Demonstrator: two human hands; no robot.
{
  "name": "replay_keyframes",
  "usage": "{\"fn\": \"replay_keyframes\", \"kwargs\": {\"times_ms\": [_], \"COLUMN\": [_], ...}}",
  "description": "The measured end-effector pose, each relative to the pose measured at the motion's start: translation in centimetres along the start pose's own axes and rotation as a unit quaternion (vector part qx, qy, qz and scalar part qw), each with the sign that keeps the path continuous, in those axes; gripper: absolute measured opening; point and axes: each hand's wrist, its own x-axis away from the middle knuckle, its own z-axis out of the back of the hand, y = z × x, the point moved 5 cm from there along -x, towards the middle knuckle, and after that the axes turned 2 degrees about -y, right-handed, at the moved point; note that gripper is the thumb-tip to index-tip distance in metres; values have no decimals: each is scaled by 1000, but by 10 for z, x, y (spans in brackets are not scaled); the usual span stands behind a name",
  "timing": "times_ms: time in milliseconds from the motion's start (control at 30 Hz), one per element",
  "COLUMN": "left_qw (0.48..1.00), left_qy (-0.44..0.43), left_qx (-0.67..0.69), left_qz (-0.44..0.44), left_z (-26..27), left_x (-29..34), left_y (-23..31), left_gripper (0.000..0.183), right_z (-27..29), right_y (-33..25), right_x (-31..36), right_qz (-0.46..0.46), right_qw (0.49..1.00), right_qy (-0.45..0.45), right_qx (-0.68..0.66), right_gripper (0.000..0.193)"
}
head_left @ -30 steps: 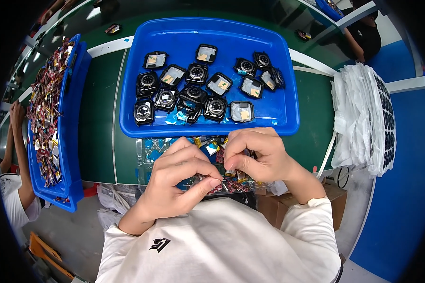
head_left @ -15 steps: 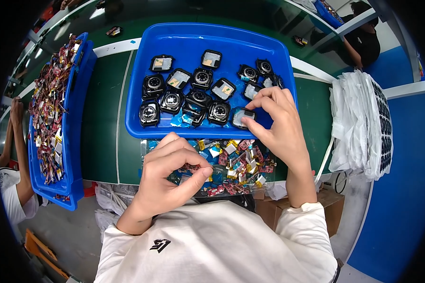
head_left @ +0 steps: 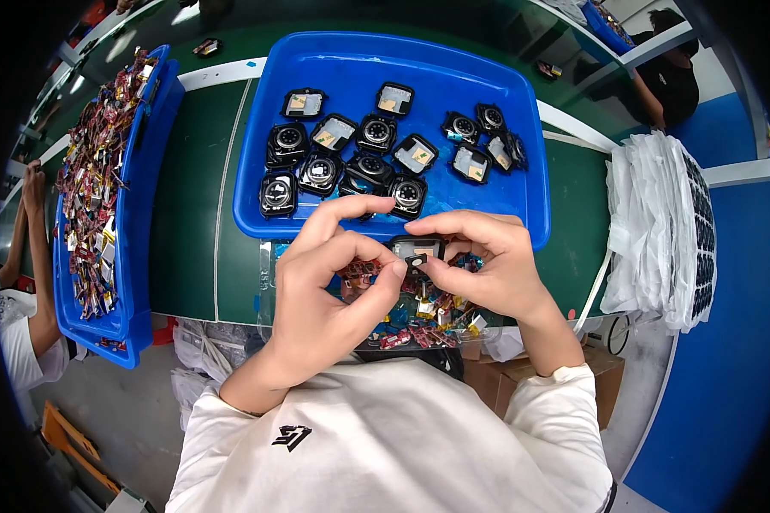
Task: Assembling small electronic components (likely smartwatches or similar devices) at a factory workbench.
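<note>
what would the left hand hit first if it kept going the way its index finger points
The left hand points its index finger up and right, toward the blue tray. It would likely meet the tray's near rim, then the black square module just inside it; depth is hard to judge.

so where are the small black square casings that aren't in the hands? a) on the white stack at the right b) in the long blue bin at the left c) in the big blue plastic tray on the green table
c: the small black square casings lie in the big blue plastic tray beyond both hands.
</note>
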Motion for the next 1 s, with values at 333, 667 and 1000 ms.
{"fn": "replay_keyframes", "kwargs": {"times_ms": [333, 667, 1000], "left_qw": [998, 997, 999], "left_qy": [-7, -6, 28], "left_qx": [-36, -46, -21], "left_qz": [44, 66, -4], "left_z": [-5, -6, -6], "left_x": [1, 1, 4], "left_y": [-9, -8, -4], "left_gripper": [4, 4, 12], "right_z": [-7, -9, 4], "right_y": [0, -4, 0], "right_x": [2, 3, 5], "right_qz": [39, 90, 22], "right_qw": [999, 994, 997], "right_qy": [-20, -7, 73], "right_qx": [19, 65, 12], "right_gripper": [31, 24, 17]}}
